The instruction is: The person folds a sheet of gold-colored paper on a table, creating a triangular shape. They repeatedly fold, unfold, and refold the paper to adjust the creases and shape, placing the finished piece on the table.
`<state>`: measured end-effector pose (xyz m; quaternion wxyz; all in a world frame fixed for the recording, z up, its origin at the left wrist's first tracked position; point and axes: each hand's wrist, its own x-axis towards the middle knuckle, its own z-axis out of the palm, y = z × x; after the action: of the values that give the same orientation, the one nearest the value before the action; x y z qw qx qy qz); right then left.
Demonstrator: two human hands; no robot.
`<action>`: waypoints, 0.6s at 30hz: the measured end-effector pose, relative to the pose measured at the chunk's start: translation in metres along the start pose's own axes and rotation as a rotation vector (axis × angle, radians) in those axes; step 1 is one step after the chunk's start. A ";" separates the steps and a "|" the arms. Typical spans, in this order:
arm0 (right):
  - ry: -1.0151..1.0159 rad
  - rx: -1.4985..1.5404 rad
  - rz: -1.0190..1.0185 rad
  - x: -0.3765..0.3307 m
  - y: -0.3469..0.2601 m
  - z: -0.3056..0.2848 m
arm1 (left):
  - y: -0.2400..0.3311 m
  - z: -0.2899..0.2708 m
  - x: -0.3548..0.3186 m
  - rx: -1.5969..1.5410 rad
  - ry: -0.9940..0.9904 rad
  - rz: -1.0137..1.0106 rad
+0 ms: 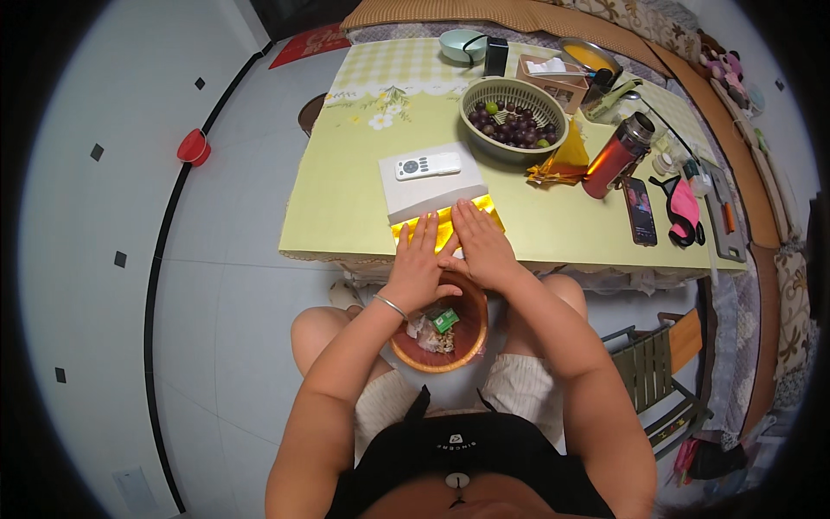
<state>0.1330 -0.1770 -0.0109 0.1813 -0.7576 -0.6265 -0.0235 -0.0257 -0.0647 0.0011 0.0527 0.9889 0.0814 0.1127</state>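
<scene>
Both flat, spread hands, left hand (418, 257) and right hand (481, 244), hide most of the gold sheet (443, 221).

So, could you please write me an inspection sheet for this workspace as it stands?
Surface: yellow-green tablecloth covers the table.
Job's things: gold foil sheet lies flat at the near table edge, against a white box.
Clutter: white remote on the box; basket of dark grapes; folded gold pieces; red flask; phone; bowl.
Grippers: left hand and right hand press flat on the foil, fingers outstretched.
Cables: a dark cord by the bowl.
Surroundings: orange waste bin between the knees; folding chair; grey tiled floor.
</scene>
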 end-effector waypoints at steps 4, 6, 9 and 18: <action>-0.094 -0.117 0.067 -0.005 0.017 -0.012 | -0.003 0.005 -0.014 0.052 0.036 -0.069; -0.104 -0.113 0.088 -0.008 0.024 -0.014 | -0.007 0.008 -0.025 0.071 0.069 -0.100; -0.109 -0.108 0.093 -0.008 0.025 -0.009 | -0.010 0.007 -0.037 0.125 0.041 -0.139; -0.113 -0.070 0.138 -0.006 0.026 -0.008 | 0.021 0.004 -0.031 0.160 0.046 -0.164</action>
<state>0.1579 -0.1890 -0.0112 0.1200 -0.8049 -0.5810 0.0099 -0.0518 -0.0911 -0.0074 -0.0191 0.9771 0.1721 0.1238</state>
